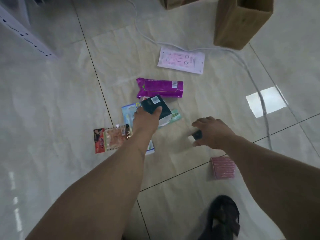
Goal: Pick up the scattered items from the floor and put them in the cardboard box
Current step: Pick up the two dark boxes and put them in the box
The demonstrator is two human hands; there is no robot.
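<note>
My left hand point(147, 120) grips a black packet point(155, 105) with a white barcode label, held just above a small pile of packets on the floor. My right hand point(213, 132) is closed around a small black object point(197, 135) low over the tiles. A purple packet point(160, 87) lies just beyond the black one. A red snack packet point(110, 139) lies left of my left wrist, and a blue-white packet point(128, 111) and a green one point(175, 116) peek out beneath. A pink packet point(223, 168) rests under my right forearm. A white-pink sheet point(181, 59) lies farther off. The cardboard box point(242, 21) stands at the top right.
A white cable point(256, 87) loops across the tiles from the top centre to the right. A second cardboard box point(174, 1) shows at the top edge. A white perforated shelf part point(26, 35) stands at the top left. My dark shoe point(223, 217) is at the bottom right.
</note>
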